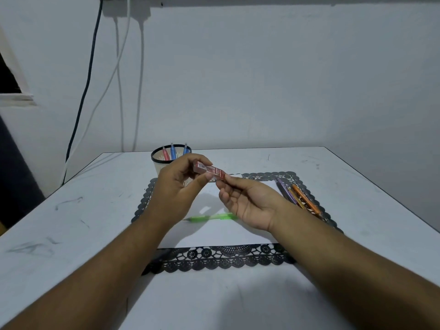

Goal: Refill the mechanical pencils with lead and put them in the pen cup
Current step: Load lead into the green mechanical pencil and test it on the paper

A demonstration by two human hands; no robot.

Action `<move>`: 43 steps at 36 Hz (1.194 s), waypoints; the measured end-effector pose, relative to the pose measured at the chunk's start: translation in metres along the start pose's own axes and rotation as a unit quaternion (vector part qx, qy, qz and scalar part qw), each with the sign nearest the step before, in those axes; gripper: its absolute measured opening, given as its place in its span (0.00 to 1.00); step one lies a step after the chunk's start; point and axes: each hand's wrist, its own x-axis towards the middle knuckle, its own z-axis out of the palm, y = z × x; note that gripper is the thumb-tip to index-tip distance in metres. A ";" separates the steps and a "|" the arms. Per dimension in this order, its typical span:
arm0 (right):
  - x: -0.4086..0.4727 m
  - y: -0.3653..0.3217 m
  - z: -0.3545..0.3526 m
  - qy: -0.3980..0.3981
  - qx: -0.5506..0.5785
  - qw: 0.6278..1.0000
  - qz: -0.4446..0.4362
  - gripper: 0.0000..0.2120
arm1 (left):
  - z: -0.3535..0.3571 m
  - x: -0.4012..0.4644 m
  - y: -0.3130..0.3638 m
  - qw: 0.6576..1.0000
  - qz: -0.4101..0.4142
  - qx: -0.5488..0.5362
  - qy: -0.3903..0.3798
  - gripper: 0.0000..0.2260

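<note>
Both hands hold a small red rectangular lead case above the black lace-edged placemat: left hand pinches its far end, right hand its near end. One green mechanical pencil lies on that placemat beneath them.

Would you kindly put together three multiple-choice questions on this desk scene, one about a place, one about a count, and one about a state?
1. Where does the green pencil lie?
A. In the pen cup
B. On the white sheet, below the hands
C. On the floor

2. How many pencils stand in the pen cup?
A. Three
B. None
C. Seven

3. What is the state of the red lead case?
A. Lying on the mat
B. Standing in the cup
C. Held in the air by both hands

Answers: 1 B, it rests flat on the white sheet. 2 A, one red and two blue show above the rim. 3 C, the left hand and the right hand each pinch an end.
</note>
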 end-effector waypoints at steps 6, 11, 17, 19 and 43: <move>-0.003 -0.001 0.001 -0.020 0.003 1.000 -0.017 0.08 | 0.002 0.001 0.003 1.000 0.003 0.005 0.003 0.06; -0.002 0.000 0.001 -0.023 -0.008 1.000 -0.006 0.08 | 0.000 0.001 0.003 1.000 -0.003 -0.006 0.005 0.06; -0.003 0.000 0.002 -0.029 0.000 1.000 -0.007 0.09 | -0.008 0.004 0.004 1.000 -0.006 0.016 -0.018 0.08; -0.003 0.001 0.002 -0.034 -0.003 0.999 -0.006 0.08 | -0.010 0.004 0.003 0.997 0.028 0.065 -0.026 0.08; 0.001 0.002 -0.002 0.026 -0.006 0.999 -0.027 0.05 | -0.017 0.006 -0.014 0.989 0.015 0.141 -0.032 0.08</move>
